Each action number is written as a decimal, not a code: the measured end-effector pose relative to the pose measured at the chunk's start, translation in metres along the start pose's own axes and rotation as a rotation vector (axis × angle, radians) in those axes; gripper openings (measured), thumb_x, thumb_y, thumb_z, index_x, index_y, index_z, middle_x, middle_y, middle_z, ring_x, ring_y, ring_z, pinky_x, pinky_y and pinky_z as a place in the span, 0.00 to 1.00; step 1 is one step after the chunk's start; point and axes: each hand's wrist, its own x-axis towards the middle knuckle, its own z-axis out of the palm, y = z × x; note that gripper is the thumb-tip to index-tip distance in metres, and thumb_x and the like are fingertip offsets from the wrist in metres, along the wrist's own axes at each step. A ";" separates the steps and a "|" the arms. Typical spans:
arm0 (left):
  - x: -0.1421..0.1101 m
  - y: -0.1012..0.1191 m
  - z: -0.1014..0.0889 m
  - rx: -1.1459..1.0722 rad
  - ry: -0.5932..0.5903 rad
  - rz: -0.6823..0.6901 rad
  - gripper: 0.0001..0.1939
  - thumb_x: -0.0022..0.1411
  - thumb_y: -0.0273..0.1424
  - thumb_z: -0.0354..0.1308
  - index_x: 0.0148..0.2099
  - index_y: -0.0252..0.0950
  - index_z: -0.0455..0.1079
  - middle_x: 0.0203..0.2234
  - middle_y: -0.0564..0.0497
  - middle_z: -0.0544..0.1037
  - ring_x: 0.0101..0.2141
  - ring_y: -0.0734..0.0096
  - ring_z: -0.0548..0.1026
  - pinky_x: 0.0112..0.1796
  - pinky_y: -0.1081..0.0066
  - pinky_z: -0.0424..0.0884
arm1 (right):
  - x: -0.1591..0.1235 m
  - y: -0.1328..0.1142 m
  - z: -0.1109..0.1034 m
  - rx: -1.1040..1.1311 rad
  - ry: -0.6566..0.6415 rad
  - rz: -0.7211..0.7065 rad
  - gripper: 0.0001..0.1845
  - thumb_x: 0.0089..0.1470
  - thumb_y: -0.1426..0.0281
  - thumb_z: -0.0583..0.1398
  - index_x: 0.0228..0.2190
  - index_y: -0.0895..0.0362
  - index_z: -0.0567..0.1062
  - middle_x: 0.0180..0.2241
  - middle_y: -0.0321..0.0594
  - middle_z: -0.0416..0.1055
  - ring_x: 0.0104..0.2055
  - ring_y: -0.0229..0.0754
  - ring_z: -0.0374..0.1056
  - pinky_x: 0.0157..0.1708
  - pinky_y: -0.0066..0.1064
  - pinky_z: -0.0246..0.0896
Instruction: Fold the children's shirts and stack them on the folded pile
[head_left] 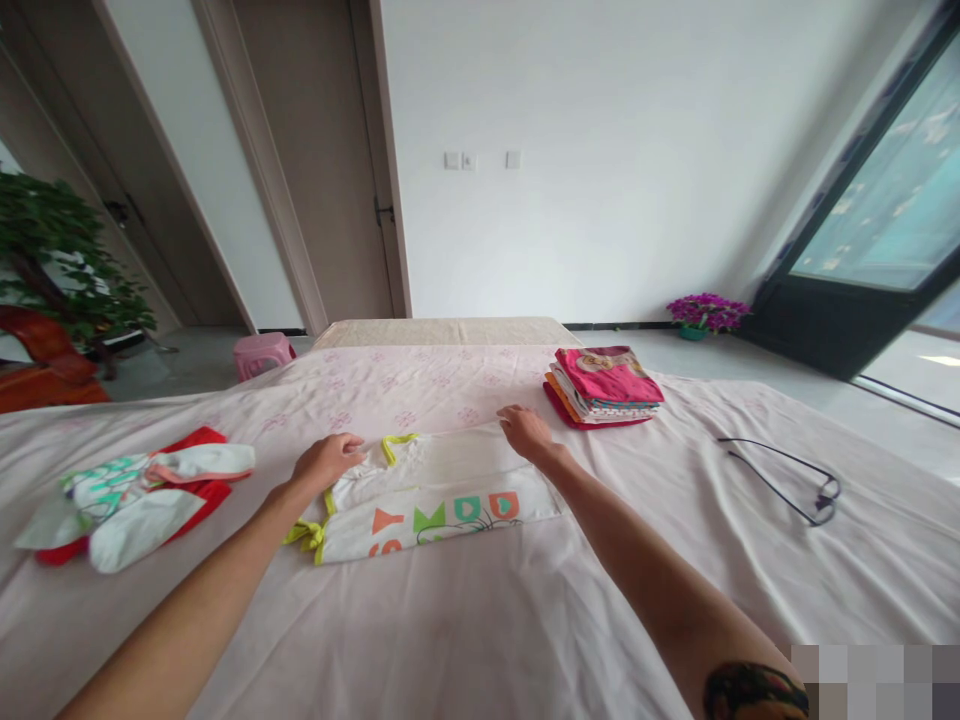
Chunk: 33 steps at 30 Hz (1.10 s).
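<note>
A white child's shirt (442, 490) with yellow trim and coloured letters lies sideways on the cloth in front of me, its near side folded over lengthwise. My left hand (330, 462) is closed at the shirt's far left edge, near the yellow neckline, with fingertips pinching the fabric. At the far right corner, my right hand (526, 434) has its fingers bent and pressed together on the hem. A yellow knotted bow sticks out at the near left of the shirt. What lies under my fingertips is partly hidden.
A stack of folded clothes (604, 388), pink on top, stands to the right. Black-framed glasses (821, 490) lie farther right. Red and white garments (150, 490) lie loosely at left. A pink stool (264, 355) and purple flowers (706, 312) stand beyond the cloth-covered surface (420, 640).
</note>
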 end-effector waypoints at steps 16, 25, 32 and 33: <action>-0.039 0.008 -0.007 -0.038 0.047 0.247 0.07 0.54 0.32 0.53 0.35 0.38 0.68 0.33 0.53 0.77 0.37 0.68 0.75 0.40 0.73 0.67 | 0.001 0.029 -0.013 -0.027 0.099 -0.278 0.14 0.53 0.78 0.56 0.36 0.55 0.79 0.40 0.43 0.74 0.47 0.43 0.64 0.45 0.30 0.56; -0.080 0.002 -0.003 0.044 0.124 0.470 0.07 0.55 0.27 0.52 0.36 0.40 0.70 0.35 0.51 0.76 0.40 0.65 0.73 0.42 0.68 0.67 | -0.041 0.048 -0.001 0.043 0.153 -0.405 0.12 0.51 0.80 0.58 0.33 0.55 0.79 0.35 0.41 0.74 0.42 0.43 0.65 0.43 0.31 0.56; -0.088 0.010 -0.008 0.236 0.138 0.460 0.07 0.57 0.25 0.52 0.37 0.39 0.70 0.35 0.51 0.76 0.38 0.65 0.73 0.42 0.65 0.66 | -0.053 0.049 -0.006 0.008 0.124 -0.434 0.15 0.49 0.81 0.57 0.35 0.55 0.79 0.35 0.41 0.74 0.42 0.44 0.65 0.42 0.32 0.56; -0.090 0.014 -0.009 0.266 0.151 0.483 0.08 0.56 0.25 0.54 0.38 0.40 0.70 0.35 0.50 0.76 0.39 0.64 0.73 0.43 0.64 0.66 | -0.055 0.049 -0.007 0.001 0.103 -0.435 0.16 0.48 0.82 0.57 0.36 0.55 0.79 0.35 0.41 0.74 0.42 0.44 0.65 0.43 0.32 0.56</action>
